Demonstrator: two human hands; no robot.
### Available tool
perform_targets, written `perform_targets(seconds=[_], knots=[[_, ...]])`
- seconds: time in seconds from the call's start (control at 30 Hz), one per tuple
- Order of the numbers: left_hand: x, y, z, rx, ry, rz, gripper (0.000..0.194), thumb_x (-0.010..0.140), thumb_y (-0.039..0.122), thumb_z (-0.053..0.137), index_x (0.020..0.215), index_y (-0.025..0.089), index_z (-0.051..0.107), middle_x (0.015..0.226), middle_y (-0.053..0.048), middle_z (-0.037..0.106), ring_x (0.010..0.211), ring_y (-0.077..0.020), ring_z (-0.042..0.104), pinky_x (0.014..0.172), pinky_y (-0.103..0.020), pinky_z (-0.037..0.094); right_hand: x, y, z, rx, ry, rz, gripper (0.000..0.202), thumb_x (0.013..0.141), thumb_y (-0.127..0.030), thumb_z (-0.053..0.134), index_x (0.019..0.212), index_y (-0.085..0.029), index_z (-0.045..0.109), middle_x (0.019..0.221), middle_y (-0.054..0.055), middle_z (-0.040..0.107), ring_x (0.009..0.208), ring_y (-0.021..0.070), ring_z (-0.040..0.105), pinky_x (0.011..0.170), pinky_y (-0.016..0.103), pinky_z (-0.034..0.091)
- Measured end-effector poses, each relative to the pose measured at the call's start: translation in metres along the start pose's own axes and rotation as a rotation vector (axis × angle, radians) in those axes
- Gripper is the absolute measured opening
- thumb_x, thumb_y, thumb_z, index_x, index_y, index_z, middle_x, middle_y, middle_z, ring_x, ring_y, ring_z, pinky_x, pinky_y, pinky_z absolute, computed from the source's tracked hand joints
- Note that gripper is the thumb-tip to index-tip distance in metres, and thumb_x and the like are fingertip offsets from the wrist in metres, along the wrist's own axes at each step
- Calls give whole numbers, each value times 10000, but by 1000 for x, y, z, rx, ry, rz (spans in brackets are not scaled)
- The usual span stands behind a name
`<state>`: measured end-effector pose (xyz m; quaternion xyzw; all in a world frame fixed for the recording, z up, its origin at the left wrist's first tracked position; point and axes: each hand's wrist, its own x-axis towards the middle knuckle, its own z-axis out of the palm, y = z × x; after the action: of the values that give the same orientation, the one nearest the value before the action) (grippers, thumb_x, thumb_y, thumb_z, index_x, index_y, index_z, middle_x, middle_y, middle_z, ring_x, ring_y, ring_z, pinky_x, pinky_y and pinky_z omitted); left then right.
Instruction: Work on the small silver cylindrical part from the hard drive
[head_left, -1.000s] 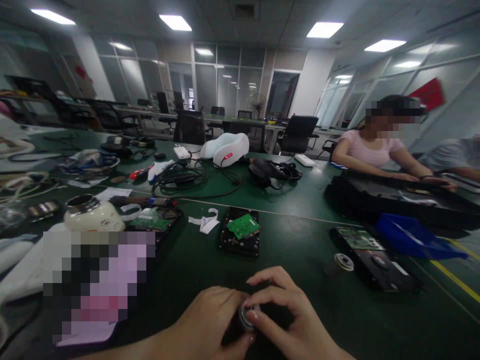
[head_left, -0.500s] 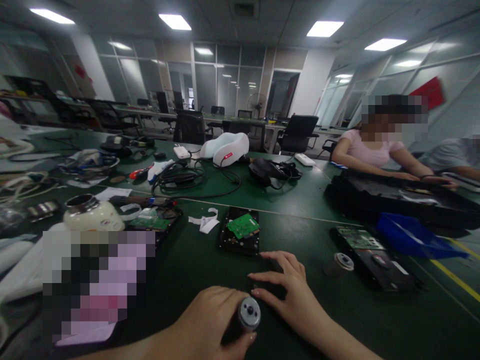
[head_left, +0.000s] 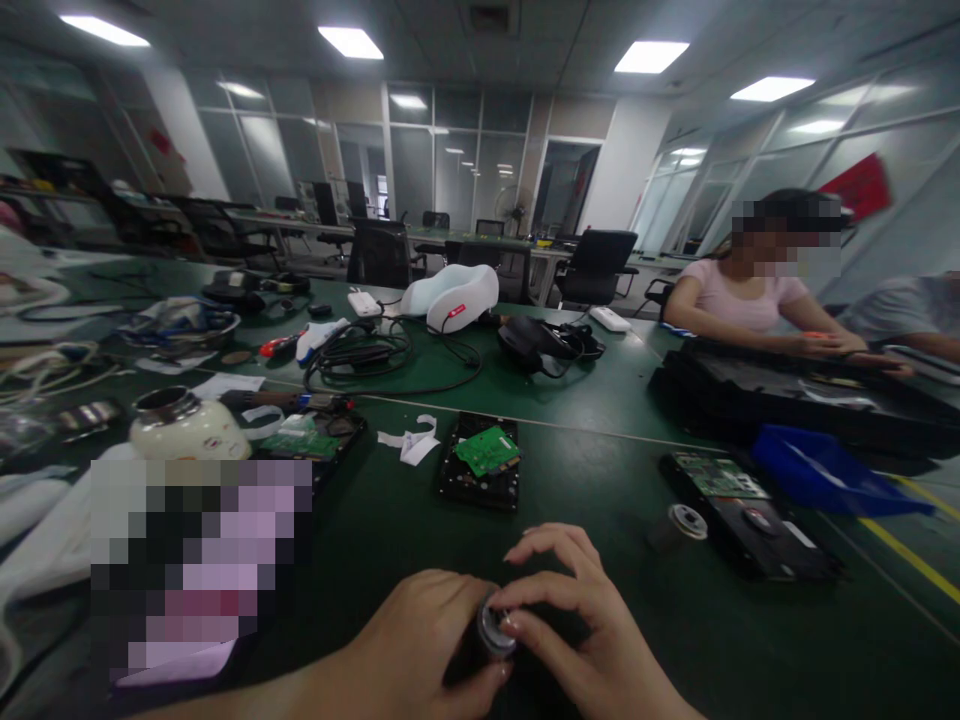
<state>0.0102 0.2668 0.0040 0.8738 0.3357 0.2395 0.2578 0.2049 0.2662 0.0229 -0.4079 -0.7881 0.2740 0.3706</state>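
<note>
My left hand (head_left: 420,635) is wrapped round a small cylindrical motor (head_left: 491,640), holding it upright with its silver end facing up. My right hand (head_left: 574,610) has its thumb and index finger pinched together right at that silver end. Whatever tiny thing may be between those fingertips is too small to make out; the other fingers are bent and raised. Beyond the hands lies a hard drive (head_left: 450,490) with a loose green circuit board (head_left: 486,452) on top. To the right stands another silver-topped cylinder (head_left: 686,522), beside a second hard drive (head_left: 757,520).
A blue tray (head_left: 817,480) and a black case (head_left: 697,400) lie at the right, where a co-worker (head_left: 757,290) sits. At the left are a pink-purple object (head_left: 225,570), a cream jar (head_left: 187,430) and another hard drive (head_left: 337,450). Cables (head_left: 360,350) and a neck pillow (head_left: 457,300) lie farther back.
My right hand has moved left and down, bringing its thumb and index finger onto the motor's end. My left hand keeps its hold. The co-worker's hand now has something orange at it.
</note>
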Motion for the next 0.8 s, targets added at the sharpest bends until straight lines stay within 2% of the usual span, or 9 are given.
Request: perform_targets(seconds=[0.27,0.47,0.53,0.6,0.7,0.8], knots=[[-1,0,-1,-9,3,-15,177,779,140,609,953,168,594,909,-48,710,804,-210,663,771,-313,513,0,-6,-1,-14,-34,11,77,858,-235,656,859,-283,716,1028,41,634,1050,265,518,897,461,421],[0,4,-2,-16,-17,-16,234,757,122,628,986,168,607,962,-44,721,856,-225,673,814,-335,517,-1,-9,-4,38,70,13,281,927,-248,515,662,-221,604,912,41,672,972,242,571,856,424,448],[0,4,-2,-8,-10,-28,217,751,121,634,961,172,612,941,-41,724,835,-222,674,808,-333,521,-1,-9,-5,53,94,25,239,929,-259,516,723,-235,634,904,42,675,957,240,588,850,420,460],[0,3,-2,-5,-5,-38,207,745,120,641,945,166,616,935,-50,726,831,-227,676,807,-335,525,-2,-8,-5,70,67,8,152,926,-245,526,914,-271,675,985,45,677,1003,239,593,881,425,466],[-1,1,0,-19,12,-30,229,747,124,641,973,150,621,969,-78,729,872,-241,680,816,-341,528,-3,-7,-4,79,-43,-56,309,923,-200,524,1176,-347,625,1198,45,633,1141,239,554,958,448,446],[-1,0,0,-37,20,-14,269,755,116,632,1022,143,622,1011,-93,726,914,-245,679,843,-347,522,-5,-5,-3,72,-105,-89,332,920,-194,531,1185,-365,632,1264,43,609,1179,247,537,974,468,440]])
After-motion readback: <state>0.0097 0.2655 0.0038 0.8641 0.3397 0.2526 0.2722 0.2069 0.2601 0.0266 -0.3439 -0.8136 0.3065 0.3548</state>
